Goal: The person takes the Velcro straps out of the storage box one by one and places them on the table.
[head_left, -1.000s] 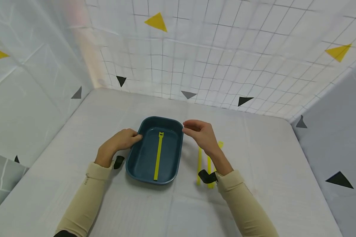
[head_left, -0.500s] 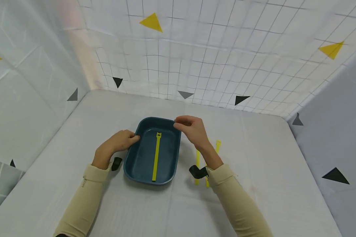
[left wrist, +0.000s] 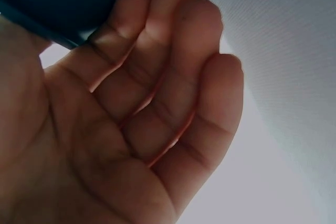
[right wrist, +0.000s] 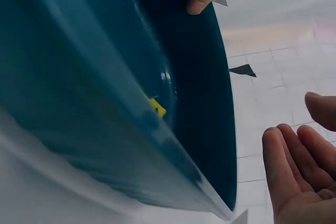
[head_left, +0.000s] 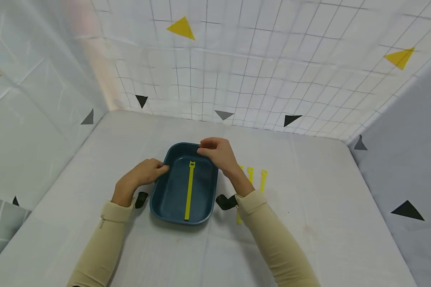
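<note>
A dark blue rectangular tray (head_left: 174, 187) rests on the white surface. My left hand (head_left: 140, 177) grips its left rim, the thumb over the edge; the left wrist view shows the fingers (left wrist: 199, 66) along its outside. Lengthwise inside the tray lies a flat yellow cable strap (head_left: 189, 191) with a slotted head at the far end. Over the tray's far right corner is my right hand (head_left: 219, 153), its fingers slightly bent. In the right wrist view nothing shows between its thumb (right wrist: 321, 109) and fingers.
To the right of the tray lie several more yellow cable straps (head_left: 263, 180), partly hidden under my right forearm. Black camera mounts (head_left: 226, 202) stick out at both wrists. A white gridded sheet (head_left: 251, 71) with coloured triangles rises behind the work surface.
My right hand has moved left, from beside the tray's right rim to over its far right corner. The left hand keeps its grip, and the strap in the tray has stayed in place.
</note>
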### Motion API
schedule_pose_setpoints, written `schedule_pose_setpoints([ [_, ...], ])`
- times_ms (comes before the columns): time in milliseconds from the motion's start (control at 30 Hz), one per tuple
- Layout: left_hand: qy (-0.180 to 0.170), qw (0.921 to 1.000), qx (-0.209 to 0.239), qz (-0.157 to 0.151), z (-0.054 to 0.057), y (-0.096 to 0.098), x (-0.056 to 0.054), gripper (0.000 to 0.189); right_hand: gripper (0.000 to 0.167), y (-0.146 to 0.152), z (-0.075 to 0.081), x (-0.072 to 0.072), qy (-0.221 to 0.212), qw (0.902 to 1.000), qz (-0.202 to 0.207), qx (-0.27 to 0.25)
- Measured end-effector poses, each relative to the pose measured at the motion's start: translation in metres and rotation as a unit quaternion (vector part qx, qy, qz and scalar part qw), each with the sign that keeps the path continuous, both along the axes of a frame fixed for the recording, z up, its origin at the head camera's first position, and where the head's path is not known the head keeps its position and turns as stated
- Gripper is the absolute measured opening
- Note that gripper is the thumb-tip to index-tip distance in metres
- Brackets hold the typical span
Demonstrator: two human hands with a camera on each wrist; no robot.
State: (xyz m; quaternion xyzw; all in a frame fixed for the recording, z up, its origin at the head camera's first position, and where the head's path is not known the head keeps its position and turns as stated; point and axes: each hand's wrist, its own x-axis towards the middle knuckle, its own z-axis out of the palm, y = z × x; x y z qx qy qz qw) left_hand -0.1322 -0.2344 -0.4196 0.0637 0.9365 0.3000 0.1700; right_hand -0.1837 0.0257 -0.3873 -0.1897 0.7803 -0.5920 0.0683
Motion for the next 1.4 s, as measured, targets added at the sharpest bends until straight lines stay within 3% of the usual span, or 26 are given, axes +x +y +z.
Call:
schedule_pose_setpoints([
  [167,-0.004,1.0000,0.002,0.000,0.000,0.000,-0.001,0.038,0.031,-0.004,-0.002,-0.001,-0.018,0.9997,0.003,0.017],
  [433,-0.003,1.0000,0.002,-0.001,0.001,-0.001,-0.002,0.039,0.032,-0.010,-0.001,-0.005,-0.012,0.9992,-0.004,0.037],
  [700,-0.010,0.9999,0.003,-0.004,0.001,-0.003,-0.006,0.038,0.032,-0.024,0.005,-0.008,-0.020,0.9980,0.011,0.058],
  [933,-0.011,0.9999,0.004,-0.011,0.002,-0.005,-0.008,0.038,0.036,-0.034,-0.001,-0.011,-0.039,0.9950,0.028,0.088],
  [1233,-0.017,0.9998,0.007,-0.008,0.005,-0.005,-0.011,0.039,0.052,-0.044,-0.006,-0.011,-0.081,0.9852,0.061,0.138],
  [1400,-0.012,0.9997,0.013,-0.015,0.005,-0.006,-0.010,0.039,0.055,-0.051,-0.010,-0.009,-0.086,0.9811,0.050,0.166],
])
